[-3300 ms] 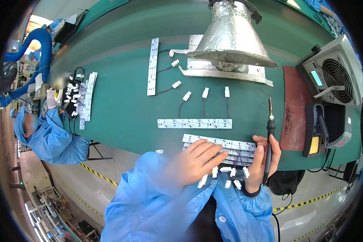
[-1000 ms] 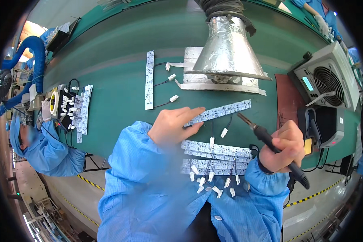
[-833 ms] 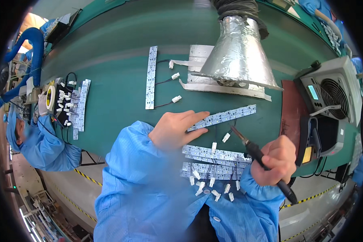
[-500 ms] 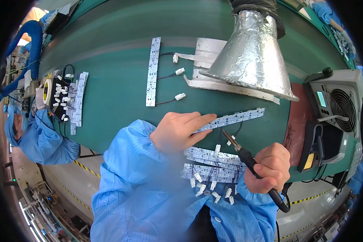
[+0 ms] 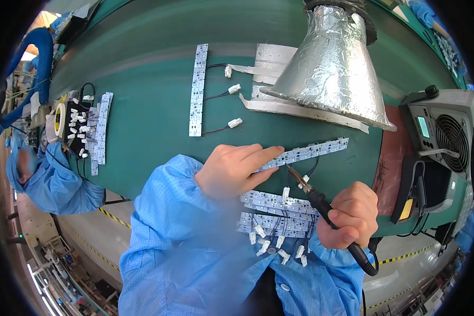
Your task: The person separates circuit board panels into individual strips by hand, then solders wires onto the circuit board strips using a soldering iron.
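LED strip board (image 5: 306,153), long, narrow and white, lying slanted on green bench (image 5: 142,121) just below foil-wrapped fume hood (image 5: 336,63), near end pinned flat under fingertips of left hand (image 5: 236,169). Left hand spread palm down, fingers extended along board, pressing rather than clenching. Right hand (image 5: 351,215) clenched around black handle of soldering iron (image 5: 326,210), tip angled up and left to lower edge of board, close to a thin black wire and small white connector (image 5: 286,193) hanging from it. Cord of iron trailing off below right fist. Between both hands and body, stack of similar finished strips (image 5: 273,213), black leads and white plugs fanned out toward bench edge. Farther up on bench, another strip (image 5: 197,89) laid lengthwise away from body, three wired connectors trailing to its right, well apart from board in hand. Flat metal plates (image 5: 279,100) under hood mouth. At right, brown mat (image 5: 389,158), black iron stand (image 5: 413,187) with yellow sponge, and grey soldering station (image 5: 442,131) with round fan grille and small lit display. At far left, co-worker in blue coat (image 5: 58,184) beside more strips and white connectors (image 5: 92,126) and a roll of tape. Both forearms in light blue sleeves, lower part blurred.
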The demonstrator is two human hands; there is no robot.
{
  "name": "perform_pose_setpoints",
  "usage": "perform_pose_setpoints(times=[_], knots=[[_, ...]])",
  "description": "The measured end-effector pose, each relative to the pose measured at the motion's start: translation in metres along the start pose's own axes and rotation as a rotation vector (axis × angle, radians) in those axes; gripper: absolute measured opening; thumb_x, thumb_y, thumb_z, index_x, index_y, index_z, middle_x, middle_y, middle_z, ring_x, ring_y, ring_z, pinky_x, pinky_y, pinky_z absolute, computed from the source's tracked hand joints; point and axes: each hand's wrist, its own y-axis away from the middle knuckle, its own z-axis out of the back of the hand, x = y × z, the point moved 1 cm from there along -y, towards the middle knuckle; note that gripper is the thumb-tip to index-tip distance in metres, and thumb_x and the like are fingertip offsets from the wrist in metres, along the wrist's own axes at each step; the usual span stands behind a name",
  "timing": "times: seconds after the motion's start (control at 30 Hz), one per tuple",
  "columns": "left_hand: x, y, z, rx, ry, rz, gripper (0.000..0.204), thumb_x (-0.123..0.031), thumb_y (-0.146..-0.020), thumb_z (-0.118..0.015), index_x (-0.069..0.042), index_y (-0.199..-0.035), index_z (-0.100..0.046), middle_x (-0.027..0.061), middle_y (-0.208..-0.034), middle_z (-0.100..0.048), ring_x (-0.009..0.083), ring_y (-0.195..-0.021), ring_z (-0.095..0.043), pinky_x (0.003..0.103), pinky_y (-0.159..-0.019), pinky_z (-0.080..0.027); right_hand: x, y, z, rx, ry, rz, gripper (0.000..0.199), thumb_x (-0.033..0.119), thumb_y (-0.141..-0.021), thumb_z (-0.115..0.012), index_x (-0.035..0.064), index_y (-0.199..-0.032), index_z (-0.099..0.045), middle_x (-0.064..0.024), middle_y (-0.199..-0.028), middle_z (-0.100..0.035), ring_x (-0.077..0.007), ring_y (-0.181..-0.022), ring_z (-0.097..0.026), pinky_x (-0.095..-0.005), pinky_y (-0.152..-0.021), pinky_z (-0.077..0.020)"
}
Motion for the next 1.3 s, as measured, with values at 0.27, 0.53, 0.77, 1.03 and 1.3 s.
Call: perform_pose_setpoints(times=[0.27, 0.53, 0.77, 1.03, 1.3], knots=[[0.000, 0.000, 0.000, 0.005, 0.000, -0.002, 0.042, -0.009, -0.075, -0.082, -0.004, -0.115, -0.070, 0.0057, -0.070, -0.059, 0.0229, -0.054, -0.059, 0.034, -0.048, -0.046, 0.000, -0.002, -0.003, -0.010, 0.001, 0.004, 0.042, 0.028, -0.107, -0.041, 0.0066, -0.072, -0.046, 0.0006, -0.050, -0.039, -0.0122, -0.038, -0.038, -0.0280, -0.039, -0.0248], [-0.001, 0.000, 0.000, 0.012, 0.001, 0.003, 0.042, -0.009, -0.075, -0.081, -0.003, -0.115, -0.070, 0.0060, -0.070, -0.059, 0.0232, -0.054, -0.059, 0.034, -0.048, -0.047, -0.001, -0.001, -0.004, -0.022, -0.011, 0.007, 0.043, 0.028, -0.107, -0.043, 0.0065, -0.070, -0.045, 0.0002, -0.049, -0.038, -0.0119, -0.037, -0.037, -0.0279, -0.039, -0.0235], [-0.001, 0.000, 0.000, 0.012, 0.007, 0.004, 0.041, -0.010, -0.076, -0.082, -0.003, -0.115, -0.070, 0.0064, -0.070, -0.060, 0.0235, -0.054, -0.059, 0.034, -0.048, -0.047, -0.001, 0.000, -0.004, -0.026, -0.004, -0.001, 0.043, 0.029, -0.107, -0.043, 0.0071, -0.070, -0.044, 0.0001, -0.050, -0.039, -0.0119, -0.038, -0.038, -0.0280, -0.039, -0.0240], [0.002, 0.002, 0.002, 0.018, 0.007, 0.019, 0.041, -0.010, -0.077, -0.081, -0.003, -0.115, -0.070, 0.0075, -0.071, -0.061, 0.0241, -0.054, -0.059, 0.034, -0.048, -0.046, -0.012, -0.003, 0.026, -0.140, 0.042, -0.117, 0.040, 0.026, -0.105, -0.042, 0.0066, -0.070, -0.045, -0.0022, -0.051, -0.035, -0.0132, -0.042, -0.032, -0.0291, -0.041, -0.0236], [0.000, -0.001, 0.002, 0.031, 0.023, 0.039, 0.040, -0.008, -0.077, -0.081, 0.000, -0.115, -0.070, 0.0092, -0.068, -0.058, 0.0239, -0.051, -0.055, 0.034, -0.047, -0.043, -0.025, -0.001, 0.044, -0.080, 0.124, -0.184, 0.041, 0.023, -0.102, -0.044, 0.0033, -0.066, -0.045, -0.0043, -0.051, -0.036, -0.0134, -0.043, -0.031, -0.0295, -0.042, -0.0236]])
